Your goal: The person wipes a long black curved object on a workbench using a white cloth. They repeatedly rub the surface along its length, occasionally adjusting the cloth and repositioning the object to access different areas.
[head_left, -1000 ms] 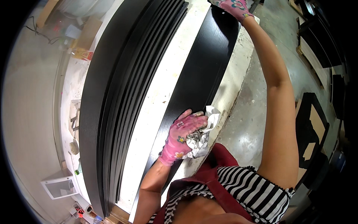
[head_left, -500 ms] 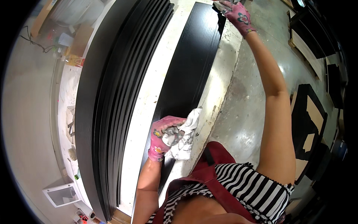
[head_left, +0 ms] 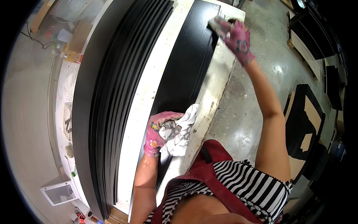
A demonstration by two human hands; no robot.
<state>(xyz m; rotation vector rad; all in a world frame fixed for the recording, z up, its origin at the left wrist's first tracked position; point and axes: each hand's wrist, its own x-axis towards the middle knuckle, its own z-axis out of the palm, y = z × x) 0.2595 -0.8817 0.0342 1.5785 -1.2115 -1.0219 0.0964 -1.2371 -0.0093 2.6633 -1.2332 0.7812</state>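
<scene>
A long black board (head_left: 186, 59) with fine grain lines lies on the white worktop, running away from me. My left hand (head_left: 158, 130), in a pink flowered glove, is closed round a crumpled white rag (head_left: 181, 138) stained grey, over the near part of the board. Near the far end, my right hand (head_left: 236, 41) wears a matching glove with greyed fingertips and reaches to the board's right edge. Its fingers are bent together around something small and dark at that edge. Motion blur hides what it is.
Several black boards (head_left: 112, 93) stand close together on edge to the left. The white worktop (head_left: 220, 74) ends at the grey floor (head_left: 238, 100) on my right. Black panels (head_left: 305, 127) lie farther right. A white-framed panel (head_left: 59, 193) is at lower left.
My right hand has come nearer to me along the board's right edge from its far end. My left hand keeps the rag in nearly the same spot on the board.
</scene>
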